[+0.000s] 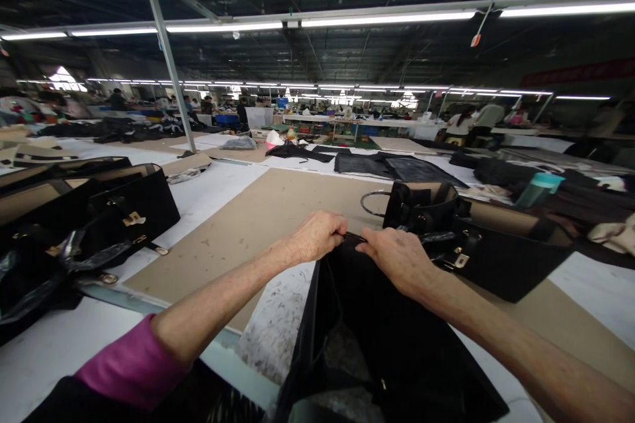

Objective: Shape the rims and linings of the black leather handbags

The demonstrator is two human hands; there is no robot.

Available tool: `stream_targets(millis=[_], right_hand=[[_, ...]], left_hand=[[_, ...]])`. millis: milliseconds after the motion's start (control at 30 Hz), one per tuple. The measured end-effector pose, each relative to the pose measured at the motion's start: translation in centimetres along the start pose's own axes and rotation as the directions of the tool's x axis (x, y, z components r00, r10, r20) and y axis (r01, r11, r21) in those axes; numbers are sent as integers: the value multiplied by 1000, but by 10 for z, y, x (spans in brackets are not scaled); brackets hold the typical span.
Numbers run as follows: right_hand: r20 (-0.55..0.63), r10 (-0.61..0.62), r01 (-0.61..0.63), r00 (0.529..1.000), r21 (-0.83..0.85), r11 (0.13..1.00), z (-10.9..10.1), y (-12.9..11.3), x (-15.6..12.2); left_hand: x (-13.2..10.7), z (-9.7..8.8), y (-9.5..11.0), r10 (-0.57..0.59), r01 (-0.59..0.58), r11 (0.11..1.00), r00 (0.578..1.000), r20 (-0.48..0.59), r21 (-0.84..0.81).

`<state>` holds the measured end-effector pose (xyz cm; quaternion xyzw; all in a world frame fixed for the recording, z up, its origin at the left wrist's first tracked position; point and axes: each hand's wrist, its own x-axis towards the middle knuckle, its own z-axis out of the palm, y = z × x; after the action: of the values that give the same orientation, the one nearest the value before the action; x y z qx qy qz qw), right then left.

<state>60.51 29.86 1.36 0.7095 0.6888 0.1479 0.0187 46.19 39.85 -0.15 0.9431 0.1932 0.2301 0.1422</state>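
Directly in front of me, a black fabric bag [397, 330] stands at the table's near edge, its dark inside partly showing. My left hand [320, 234] is closed on the far end of its top edge. Just to the right, my right hand [394, 254] pinches the same edge, thumb and fingers pressed together. A short, thin dark stretch of the edge shows between the two hands. What lies inside my fingers is hidden. Close beyond my right hand sits another black bag [510, 261] with a tan lining, a gold clasp and a looped handle.
Several black bags [133, 211] with gold fittings stand at the left. Tan board [238, 244] covers the table's middle. Flat black pieces [397, 165] lie farther back. A teal-lidded bottle [540, 188] stands at right, and a metal post [169, 63] rises at back left.
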Motion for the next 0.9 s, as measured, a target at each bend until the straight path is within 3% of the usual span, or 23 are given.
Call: stream_targets(millis=[300,533,800,900], right_hand=[[25,19,-23,1000,172,985,0,2,6],[41,52,-60,998,222,973,2,1,11],[-8,-11,12,1000,227,974,4,0,18],[12,5,-9,1000,318,948,3,0,18]], left_hand=[[1,4,-1,-143,140,983,990,-12,-116],[1,5,-4,-166,148,970,983,-81,-191],[2,9,-11,-242,196,931,963,-120,-308],[2,10,-11,-270,214,916,955,-126,-340]])
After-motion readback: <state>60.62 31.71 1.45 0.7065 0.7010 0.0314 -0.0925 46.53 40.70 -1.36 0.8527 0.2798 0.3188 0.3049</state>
